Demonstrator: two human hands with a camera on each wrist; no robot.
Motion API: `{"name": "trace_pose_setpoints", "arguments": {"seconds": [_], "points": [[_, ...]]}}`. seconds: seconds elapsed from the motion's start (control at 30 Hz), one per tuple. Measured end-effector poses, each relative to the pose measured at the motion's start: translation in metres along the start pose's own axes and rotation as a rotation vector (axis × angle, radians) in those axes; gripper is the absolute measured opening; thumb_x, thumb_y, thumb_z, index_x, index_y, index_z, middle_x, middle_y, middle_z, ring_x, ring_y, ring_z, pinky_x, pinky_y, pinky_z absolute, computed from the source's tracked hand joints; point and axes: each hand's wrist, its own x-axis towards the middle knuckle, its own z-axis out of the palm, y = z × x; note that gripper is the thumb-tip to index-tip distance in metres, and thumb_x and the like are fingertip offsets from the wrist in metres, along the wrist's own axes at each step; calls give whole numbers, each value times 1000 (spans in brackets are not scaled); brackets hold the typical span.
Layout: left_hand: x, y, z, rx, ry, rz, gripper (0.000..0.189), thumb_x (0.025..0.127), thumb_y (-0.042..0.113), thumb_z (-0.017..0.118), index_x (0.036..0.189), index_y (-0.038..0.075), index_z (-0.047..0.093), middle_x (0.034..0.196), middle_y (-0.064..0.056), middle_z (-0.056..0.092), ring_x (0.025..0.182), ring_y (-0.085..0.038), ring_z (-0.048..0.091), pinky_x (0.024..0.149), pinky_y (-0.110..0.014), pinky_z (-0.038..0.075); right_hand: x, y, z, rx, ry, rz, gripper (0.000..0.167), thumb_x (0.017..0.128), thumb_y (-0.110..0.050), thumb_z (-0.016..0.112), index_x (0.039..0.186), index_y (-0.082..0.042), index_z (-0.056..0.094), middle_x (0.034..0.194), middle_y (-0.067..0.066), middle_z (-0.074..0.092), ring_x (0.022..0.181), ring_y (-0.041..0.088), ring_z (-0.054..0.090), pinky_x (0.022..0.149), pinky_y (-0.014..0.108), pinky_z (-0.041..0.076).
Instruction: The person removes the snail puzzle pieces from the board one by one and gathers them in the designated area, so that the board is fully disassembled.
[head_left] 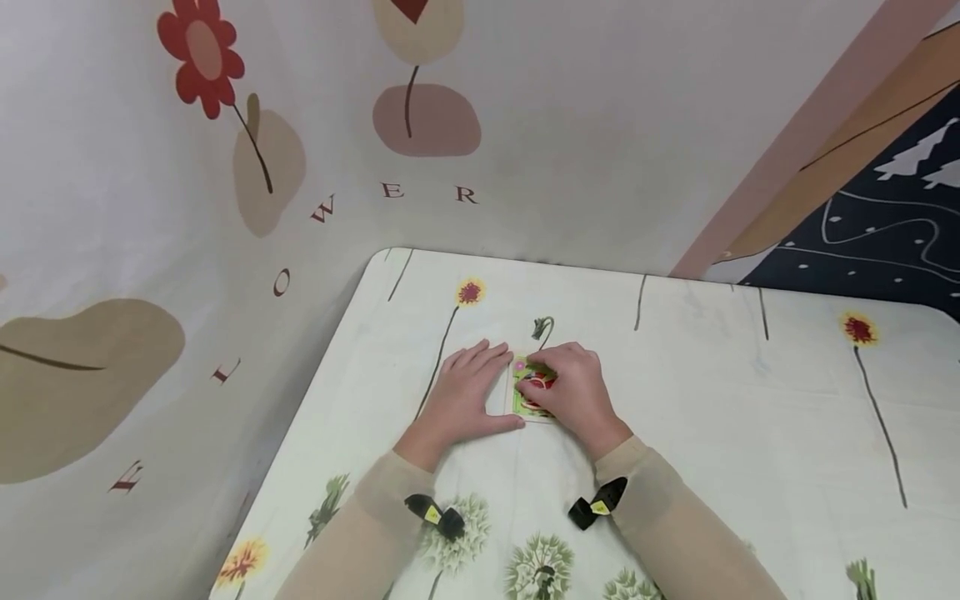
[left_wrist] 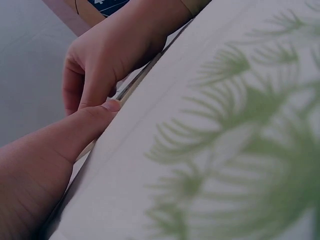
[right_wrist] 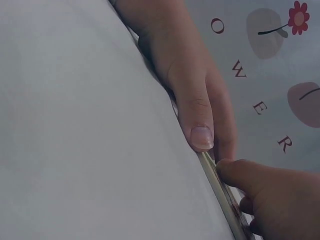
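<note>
A small square picture board (head_left: 518,406) with a green border and red parts, like a puzzle board, lies flat on the table. Its thick pale edge (right_wrist: 220,192) shows in the right wrist view. My left hand (head_left: 468,396) lies at its left side, fingers straight, and the thumb touches the near left corner. Over the board, my right hand (head_left: 576,390) has curled fingers, with thumb and forefinger pinching a red piece (head_left: 549,380). The fingers cover most of that piece, so its shape is hidden.
A white cloth with printed flowers (head_left: 470,292) covers the table (head_left: 720,433). Behind and to the left hangs a printed curtain (head_left: 570,150) with letters. Black wrist cameras (head_left: 597,503) sit on both sleeves.
</note>
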Motion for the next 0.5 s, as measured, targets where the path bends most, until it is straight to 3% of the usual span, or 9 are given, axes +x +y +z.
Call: {"name": "trace_pose_setpoints", "arguments": {"seconds": [0.23,0.5], "points": [[4,-2,-3,-4,27,3,101,87,77,70,163,16,45,171,0,38,160,-27,24,124,-57,24,7,0,-4,-134,52,-82,30,88,-35,88,106,-11,84,97,2,80,91,26,68,78,49,50],[0,-2,1,-9,7,-7,103,86,79,69,164,16,45,171,0,38,160,-28,25,123,-58,25,-3,7,-7,-44,98,-77,30,87,-37,89,109,-16,85,101,-3,81,95,25,68,84,51,49]]}}
